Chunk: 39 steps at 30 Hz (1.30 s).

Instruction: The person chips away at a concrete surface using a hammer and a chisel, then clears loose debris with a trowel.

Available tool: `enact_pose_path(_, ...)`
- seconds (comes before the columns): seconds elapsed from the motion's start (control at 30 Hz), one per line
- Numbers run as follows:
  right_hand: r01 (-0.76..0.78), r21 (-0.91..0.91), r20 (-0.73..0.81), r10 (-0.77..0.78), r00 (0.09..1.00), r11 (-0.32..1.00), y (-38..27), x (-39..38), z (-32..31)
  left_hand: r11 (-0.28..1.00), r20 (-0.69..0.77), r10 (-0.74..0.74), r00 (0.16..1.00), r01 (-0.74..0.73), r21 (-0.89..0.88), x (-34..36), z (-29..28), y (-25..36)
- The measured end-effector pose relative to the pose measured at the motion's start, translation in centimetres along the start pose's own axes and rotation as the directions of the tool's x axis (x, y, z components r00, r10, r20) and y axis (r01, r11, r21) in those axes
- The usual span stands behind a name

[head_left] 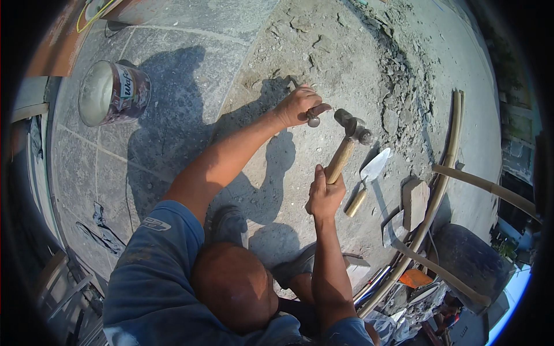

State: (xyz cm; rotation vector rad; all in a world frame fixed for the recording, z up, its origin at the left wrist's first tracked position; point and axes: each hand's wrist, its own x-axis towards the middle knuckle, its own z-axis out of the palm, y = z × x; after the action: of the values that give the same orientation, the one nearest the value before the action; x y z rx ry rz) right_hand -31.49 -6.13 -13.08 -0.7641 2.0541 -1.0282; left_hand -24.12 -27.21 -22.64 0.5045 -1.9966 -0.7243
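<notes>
My left hand (294, 105) is closed around a metal chisel (314, 121), its rounded struck end showing below my fingers, at the broken concrete patch. My right hand (325, 193) grips the wooden handle of a metal-headed hammer (353, 131), whose head is raised just right of the chisel. A trowel (372, 167) with a pale blade and cylindrical handle lies right of my right hand. A bald head (231, 279) and blue short sleeves show at the lower edge, between my forearms. The chisel's tip is hard to make out against the shadow.
Grey tiles (150, 34) cover the left, with a labelled bucket (97, 95). Rubble (395, 98) runs along the upper right. At right are long poles (453, 132), a stone block (414, 205), a long-handled tool (479, 187), a dark tub (467, 259) and an orange object (414, 279).
</notes>
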Motion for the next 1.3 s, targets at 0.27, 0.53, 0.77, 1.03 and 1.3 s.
enact_pose_path(0.27,0.705,0.396,-0.329,-0.625,0.707,0.589,-4.8,-1.0,0.6,0.993,-0.032,-0.075,0.997,0.072,-0.090,1.6,-0.2,0.0)
enact_pose_path(0.53,0.325,0.405,-0.167,-0.280,0.945,0.855,-7.2,-1.9,-1.7,0.983,-0.049,-0.183,0.982,0.182,-0.031,1.5,-1.4,-0.2)
enact_pose_path(0.77,0.323,-0.225,0.085,-0.311,0.946,0.919,0.3,0.6,0.7,0.994,-0.047,-0.045,0.998,0.040,-0.102,1.5,-0.4,-0.7)
enact_pose_path(1.03,0.639,0.434,-0.190,-0.628,0.754,0.636,-4.3,-1.6,-1.3,0.995,-0.028,-0.064,0.998,0.062,-0.078,0.8,-0.5,0.1)
enact_pose_path(1.3,0.408,-0.191,0.083,-0.400,0.913,0.893,-2.8,-3.3,-1.8,0.998,-0.028,-0.061,0.998,0.060,-0.034,0.3,-0.8,-0.2)
